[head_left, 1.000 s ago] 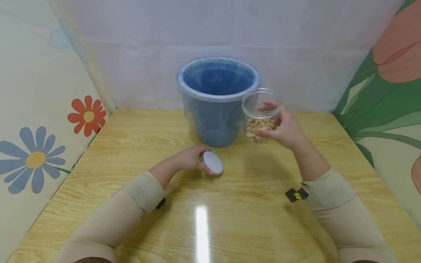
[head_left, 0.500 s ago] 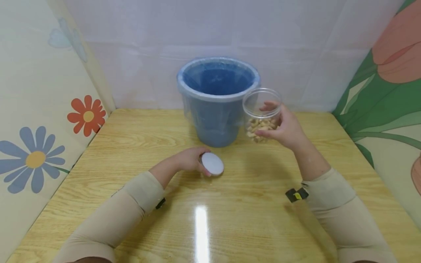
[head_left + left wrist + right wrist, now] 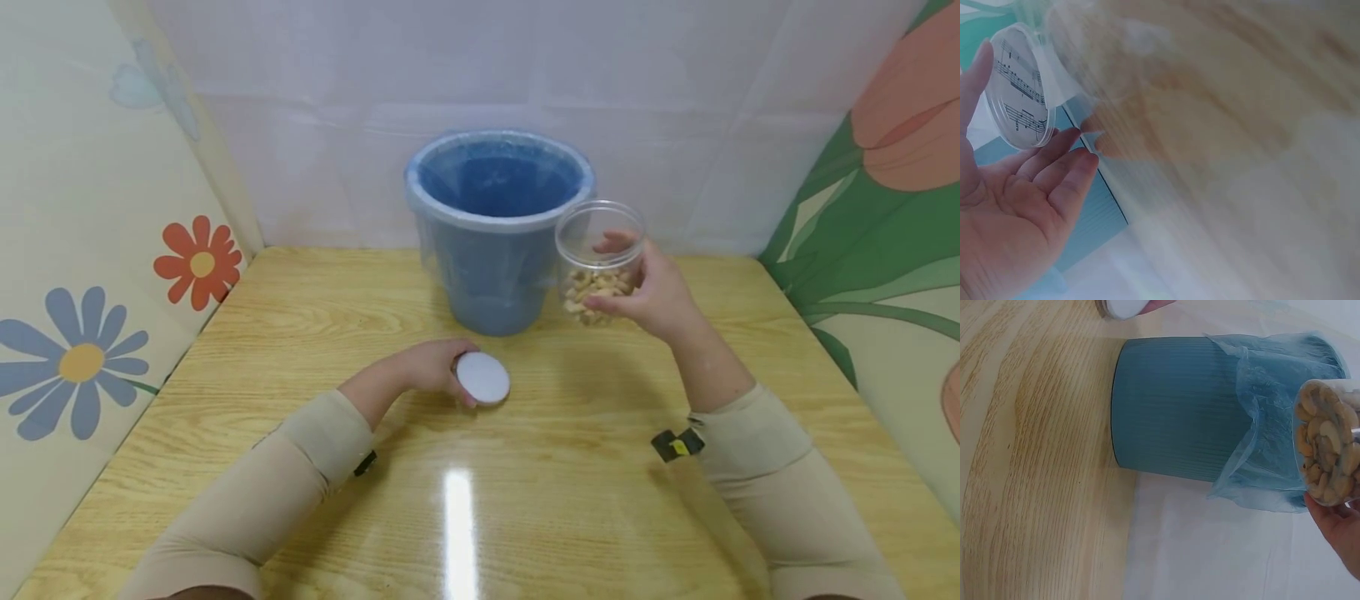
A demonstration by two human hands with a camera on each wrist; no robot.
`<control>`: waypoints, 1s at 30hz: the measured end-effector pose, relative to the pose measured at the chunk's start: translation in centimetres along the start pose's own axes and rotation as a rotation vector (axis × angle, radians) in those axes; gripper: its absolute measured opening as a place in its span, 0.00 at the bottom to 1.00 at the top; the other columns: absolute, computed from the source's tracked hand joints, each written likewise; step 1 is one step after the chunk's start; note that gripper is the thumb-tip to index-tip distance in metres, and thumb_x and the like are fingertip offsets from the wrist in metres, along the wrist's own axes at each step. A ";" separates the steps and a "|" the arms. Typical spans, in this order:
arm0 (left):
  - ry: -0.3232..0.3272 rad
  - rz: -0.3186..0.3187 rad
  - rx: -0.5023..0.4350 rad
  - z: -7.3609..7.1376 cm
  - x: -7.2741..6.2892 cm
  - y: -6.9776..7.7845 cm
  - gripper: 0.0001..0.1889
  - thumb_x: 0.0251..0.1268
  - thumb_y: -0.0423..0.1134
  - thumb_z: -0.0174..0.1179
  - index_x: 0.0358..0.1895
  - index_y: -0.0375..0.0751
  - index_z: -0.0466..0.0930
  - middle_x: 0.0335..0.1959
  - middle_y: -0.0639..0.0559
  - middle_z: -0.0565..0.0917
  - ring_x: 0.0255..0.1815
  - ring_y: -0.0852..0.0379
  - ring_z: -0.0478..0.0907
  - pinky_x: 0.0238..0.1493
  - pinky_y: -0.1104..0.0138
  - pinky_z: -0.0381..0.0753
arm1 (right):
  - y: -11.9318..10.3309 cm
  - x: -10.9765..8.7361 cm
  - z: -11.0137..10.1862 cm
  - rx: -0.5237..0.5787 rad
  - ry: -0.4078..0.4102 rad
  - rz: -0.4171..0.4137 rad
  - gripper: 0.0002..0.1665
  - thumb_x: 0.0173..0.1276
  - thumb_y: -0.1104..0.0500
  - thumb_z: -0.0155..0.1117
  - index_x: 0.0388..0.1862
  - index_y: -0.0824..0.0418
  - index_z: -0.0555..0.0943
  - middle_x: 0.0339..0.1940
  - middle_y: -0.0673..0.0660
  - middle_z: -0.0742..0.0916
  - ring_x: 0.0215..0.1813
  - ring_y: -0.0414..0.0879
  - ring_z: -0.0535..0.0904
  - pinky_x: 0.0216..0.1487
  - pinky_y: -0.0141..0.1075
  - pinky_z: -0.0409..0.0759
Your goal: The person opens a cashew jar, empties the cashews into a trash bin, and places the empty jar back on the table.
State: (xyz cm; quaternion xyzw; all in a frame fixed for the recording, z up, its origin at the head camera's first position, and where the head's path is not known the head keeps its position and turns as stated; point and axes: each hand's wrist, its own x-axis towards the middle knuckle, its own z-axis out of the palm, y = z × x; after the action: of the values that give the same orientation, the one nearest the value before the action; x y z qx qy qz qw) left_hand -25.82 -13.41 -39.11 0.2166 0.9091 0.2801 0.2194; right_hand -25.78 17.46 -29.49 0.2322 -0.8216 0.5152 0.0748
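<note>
My left hand (image 3: 431,365) pinches a round jar lid (image 3: 483,378) by its edge, low over the table in front of the bin. The lid's white face is turned up in the head view. Black music notation and a clear rim show on the lid (image 3: 1019,87) in the left wrist view. To the right, my right hand (image 3: 658,296) grips a clear jar (image 3: 576,246) by its side, raised off the table. The jar's mouth is uncovered and it stands nearly upright. Cashews (image 3: 1329,444) fill its lower part. From the head view it overlaps the bin's right rim.
A blue ribbed bin (image 3: 495,279) stands at the table's back, its mouth facing up. A translucent bin liner (image 3: 1247,419) folds over its rim. Behind it hangs a white sheet (image 3: 337,75); flowered panels flank the wooden table (image 3: 555,500).
My left hand has tipped the lid so its white face lies flatter and looks more upward; it has come slightly lower. My right hand and the jar have barely shifted.
</note>
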 end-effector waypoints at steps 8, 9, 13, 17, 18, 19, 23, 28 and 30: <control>-0.012 0.016 0.020 -0.2 -0.4 0.4 0.44 0.35 0.47 0.76 0.61 0.36 0.66 0.56 0.45 0.73 0.58 0.49 0.68 0.62 0.57 0.65 | -0.1 0.0 0.0 0.007 -0.005 -0.013 0.48 0.44 0.69 0.74 0.65 0.61 0.61 0.58 0.61 0.75 0.53 0.43 0.72 0.52 0.30 0.73; -0.014 0.019 0.025 -0.2 -0.4 0.4 0.44 0.36 0.47 0.76 0.61 0.36 0.66 0.56 0.45 0.73 0.58 0.48 0.68 0.62 0.57 0.65 | -0.1 0.0 0.0 0.008 -0.006 -0.012 0.48 0.44 0.68 0.74 0.65 0.61 0.61 0.59 0.60 0.75 0.53 0.43 0.72 0.52 0.30 0.73; -0.020 0.014 0.043 -0.3 -0.4 0.4 0.44 0.36 0.48 0.75 0.61 0.37 0.65 0.57 0.46 0.73 0.58 0.48 0.68 0.62 0.57 0.65 | -0.2 -0.1 0.0 0.014 -0.008 -0.011 0.48 0.45 0.69 0.74 0.65 0.61 0.61 0.58 0.61 0.75 0.53 0.45 0.72 0.52 0.31 0.73; -0.012 0.029 0.085 -0.2 -0.5 0.4 0.44 0.34 0.49 0.76 0.59 0.38 0.67 0.55 0.47 0.74 0.56 0.49 0.70 0.60 0.57 0.67 | -0.1 -0.1 0.0 0.009 -0.008 -0.013 0.47 0.45 0.69 0.74 0.64 0.62 0.62 0.58 0.61 0.75 0.53 0.45 0.72 0.52 0.30 0.73; -0.009 0.035 0.097 -0.2 -0.5 0.4 0.44 0.34 0.49 0.76 0.59 0.38 0.67 0.55 0.47 0.74 0.56 0.49 0.70 0.59 0.57 0.67 | -0.1 -0.1 0.0 0.005 -0.008 -0.015 0.47 0.45 0.68 0.74 0.64 0.62 0.61 0.58 0.61 0.75 0.53 0.45 0.72 0.52 0.30 0.73; -0.007 0.040 0.108 -0.1 -0.5 0.4 0.44 0.33 0.50 0.76 0.59 0.39 0.68 0.54 0.47 0.75 0.56 0.49 0.70 0.59 0.57 0.68 | 0.0 -0.1 0.0 -0.001 -0.009 -0.016 0.47 0.45 0.68 0.74 0.64 0.62 0.61 0.58 0.61 0.75 0.53 0.45 0.72 0.51 0.30 0.73; -0.007 0.045 0.131 0.0 -0.4 0.4 0.44 0.33 0.50 0.76 0.59 0.39 0.68 0.54 0.47 0.75 0.56 0.50 0.70 0.59 0.57 0.68 | 0.1 0.0 0.0 -0.015 -0.009 -0.014 0.47 0.46 0.67 0.74 0.64 0.61 0.62 0.58 0.60 0.75 0.53 0.45 0.72 0.50 0.29 0.74; -0.017 0.043 0.154 0.0 -0.4 0.4 0.44 0.35 0.50 0.75 0.60 0.39 0.67 0.56 0.47 0.74 0.57 0.49 0.69 0.60 0.57 0.67 | 0.0 -0.1 0.0 -0.013 -0.012 -0.014 0.47 0.46 0.67 0.74 0.64 0.61 0.61 0.59 0.60 0.75 0.53 0.45 0.72 0.50 0.29 0.73; -0.022 0.045 0.162 -0.1 -0.5 0.5 0.45 0.35 0.50 0.75 0.61 0.38 0.66 0.57 0.46 0.73 0.58 0.48 0.69 0.60 0.57 0.67 | 0.0 -0.1 0.0 -0.013 -0.014 -0.014 0.47 0.46 0.67 0.74 0.65 0.61 0.61 0.59 0.60 0.75 0.53 0.45 0.72 0.50 0.29 0.73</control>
State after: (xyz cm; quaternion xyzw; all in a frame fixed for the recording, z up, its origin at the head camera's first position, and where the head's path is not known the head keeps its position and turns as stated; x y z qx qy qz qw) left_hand -25.34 -13.31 -38.61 0.2569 0.9213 0.2079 0.2050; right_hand -25.69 17.49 -29.48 0.2409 -0.8238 0.5077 0.0743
